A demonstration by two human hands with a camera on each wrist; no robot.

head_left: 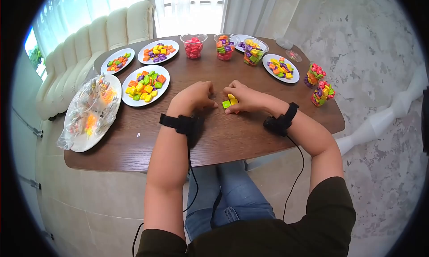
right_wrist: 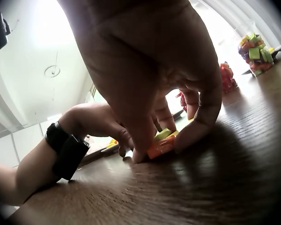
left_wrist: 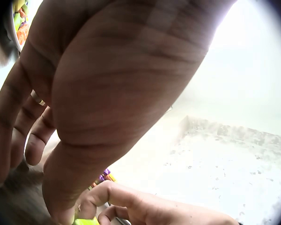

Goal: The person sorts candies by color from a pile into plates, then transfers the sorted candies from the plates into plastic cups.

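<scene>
My right hand rests low over the middle of the brown table. Its thumb and fingers pinch a small cluster of square candies: a green candy, a yellow candy and an orange candy low against the wood in the right wrist view. Just left of that cluster is my left hand, fingers loosely bent and thumb tip close to the green candy. Nothing shows between the left fingers in the left wrist view; its thumb points down.
Candy plates stand at the left, including a nearer plate, and a plate at the right. Clear cups of candy line the back. Two colourful candy stacks stand near the right edge. A white platter bears crumpled plastic.
</scene>
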